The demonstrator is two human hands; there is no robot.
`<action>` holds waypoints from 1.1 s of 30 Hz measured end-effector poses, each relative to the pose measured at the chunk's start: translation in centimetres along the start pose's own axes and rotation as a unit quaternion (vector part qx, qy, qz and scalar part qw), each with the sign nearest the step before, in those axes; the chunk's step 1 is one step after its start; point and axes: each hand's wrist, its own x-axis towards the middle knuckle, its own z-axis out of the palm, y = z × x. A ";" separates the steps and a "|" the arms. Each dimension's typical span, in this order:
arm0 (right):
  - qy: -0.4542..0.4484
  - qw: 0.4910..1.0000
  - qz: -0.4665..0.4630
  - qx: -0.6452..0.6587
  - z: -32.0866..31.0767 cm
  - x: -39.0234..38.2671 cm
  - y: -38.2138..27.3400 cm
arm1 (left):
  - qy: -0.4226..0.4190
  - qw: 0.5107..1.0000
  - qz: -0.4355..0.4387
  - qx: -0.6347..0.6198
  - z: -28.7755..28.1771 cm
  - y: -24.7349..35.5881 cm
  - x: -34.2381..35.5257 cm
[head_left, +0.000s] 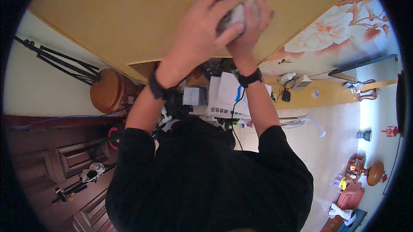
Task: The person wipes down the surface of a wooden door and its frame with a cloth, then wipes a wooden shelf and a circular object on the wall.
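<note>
Both my arms reach up in front of a wide yellow board point(129, 12). My left hand point(206, 27) is closed around a crumpled grey-white cloth point(237, 17), its fingers curled over the near side. From the other side my right hand point(254, 27) grips the same cloth, so the two hands press it between them. Motion blur softens the cloth and fingertips, and the palms hide much of it. Whether the cloth touches the board I cannot tell. A dark band circles each wrist.
Below the board sit a grey box point(195, 96) and white printed bags point(228, 96), with a black cable hanging across them. At left are a round wooden stool point(107, 90), a black tripod point(64, 62) and a brown panelled door point(81, 156). A floral wall point(327, 30) stands at right.
</note>
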 end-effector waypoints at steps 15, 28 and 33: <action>0.119 0.904 0.399 0.099 -4.9 -9.6 4.5 | -0.141 0.986 0.045 -0.071 13.6 0.9 -4.3; 0.004 0.951 0.308 -0.003 -5.5 -5.5 8.4 | -0.034 0.992 0.052 -0.113 11.2 3.5 1.5; 0.025 0.914 0.394 0.093 -2.9 -7.7 0.2 | -0.093 0.991 0.013 -0.098 10.0 -0.1 -4.5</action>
